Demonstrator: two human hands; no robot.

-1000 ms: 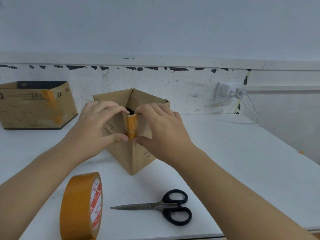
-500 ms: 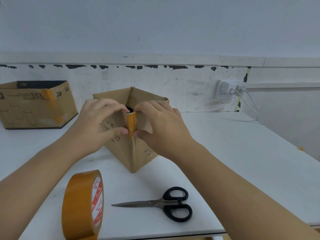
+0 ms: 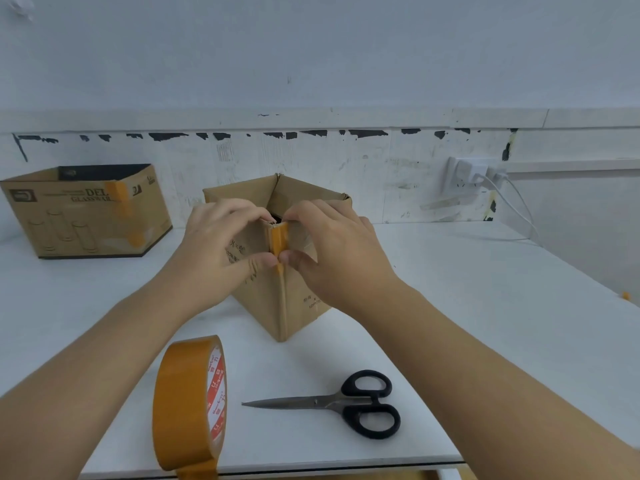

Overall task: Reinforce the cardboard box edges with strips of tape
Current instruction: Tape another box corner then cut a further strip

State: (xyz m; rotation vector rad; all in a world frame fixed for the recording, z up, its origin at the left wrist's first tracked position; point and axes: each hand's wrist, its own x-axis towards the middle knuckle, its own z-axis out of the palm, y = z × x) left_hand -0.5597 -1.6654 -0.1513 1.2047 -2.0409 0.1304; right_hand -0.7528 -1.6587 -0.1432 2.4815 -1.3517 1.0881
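A small open cardboard box [image 3: 294, 306] stands on the white table [image 3: 485, 306] with one vertical corner facing me. An orange strip of tape [image 3: 279, 239] runs over the top of that corner and down the edge. My left hand [image 3: 221, 244] grips the box's left side, fingers curled over the rim, thumb on the tape's lower end. My right hand [image 3: 332, 244] grips the right side the same way, its thumb meeting the left thumb at the tape. The orange tape roll [image 3: 190, 407] stands on edge near the front of the table.
Black-handled scissors [image 3: 346, 403] lie in front of the box, blades pointing left. A larger open cardboard box [image 3: 86, 216] with an orange tape strip sits at the back left. A wall socket with a white plug and cable [image 3: 478, 174] is at the back right.
Both thumbs have slid down the tape strip along the corner and come closer together. The box and the other items have stayed put.
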